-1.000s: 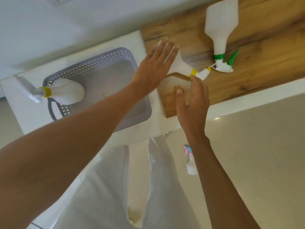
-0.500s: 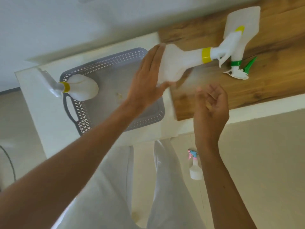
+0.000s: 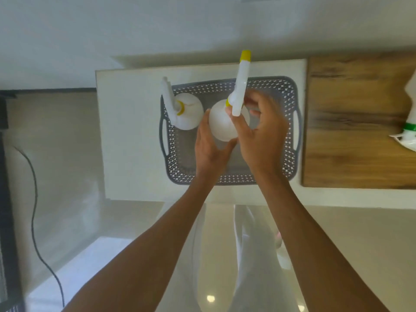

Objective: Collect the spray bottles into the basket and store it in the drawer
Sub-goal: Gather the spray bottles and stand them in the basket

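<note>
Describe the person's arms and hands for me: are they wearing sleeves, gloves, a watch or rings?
Both arms are bare as far as the view reaches: no sleeve covers the left forearm or the right forearm. The left hand and the right hand wear no gloves, and no watch, bracelet or ring shows. The picture is slightly blurred, so finer marks cannot be told.

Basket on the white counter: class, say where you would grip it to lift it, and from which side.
Probably by the handles at its two short ends, coming in from left and right together. The basket sits flat, handles clear, and a bottle stands inside, so a level lift suits.
</note>
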Available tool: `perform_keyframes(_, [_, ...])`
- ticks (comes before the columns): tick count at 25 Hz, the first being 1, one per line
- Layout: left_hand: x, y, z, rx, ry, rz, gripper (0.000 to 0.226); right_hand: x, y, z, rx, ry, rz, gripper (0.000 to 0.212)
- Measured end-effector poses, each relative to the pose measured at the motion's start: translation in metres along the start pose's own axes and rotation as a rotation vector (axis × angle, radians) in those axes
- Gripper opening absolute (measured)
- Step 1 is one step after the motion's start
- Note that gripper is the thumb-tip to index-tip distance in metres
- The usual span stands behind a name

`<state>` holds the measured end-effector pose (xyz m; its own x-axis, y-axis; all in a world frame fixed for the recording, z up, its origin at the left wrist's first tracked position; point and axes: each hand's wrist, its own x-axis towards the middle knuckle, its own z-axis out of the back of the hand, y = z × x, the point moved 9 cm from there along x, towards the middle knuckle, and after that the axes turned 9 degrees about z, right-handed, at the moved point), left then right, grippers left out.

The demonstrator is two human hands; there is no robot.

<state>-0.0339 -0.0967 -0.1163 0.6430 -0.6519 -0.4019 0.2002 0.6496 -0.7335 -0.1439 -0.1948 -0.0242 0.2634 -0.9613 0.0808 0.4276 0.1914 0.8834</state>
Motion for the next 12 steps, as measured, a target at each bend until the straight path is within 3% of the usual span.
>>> perform_keyframes(6, [0.027,0.014,-0.011,-0.015,0.069,0.044,0.092,0.001,-0.008,-0.030,-0.016,-0.009,0.023,0.029])
perform_keyframes(12, [0.042,0.010,-0.013,-0.061,0.028,0.107,0.076,-0.001,-0.019,-0.043,-0.066,-0.011,0.042,0.032])
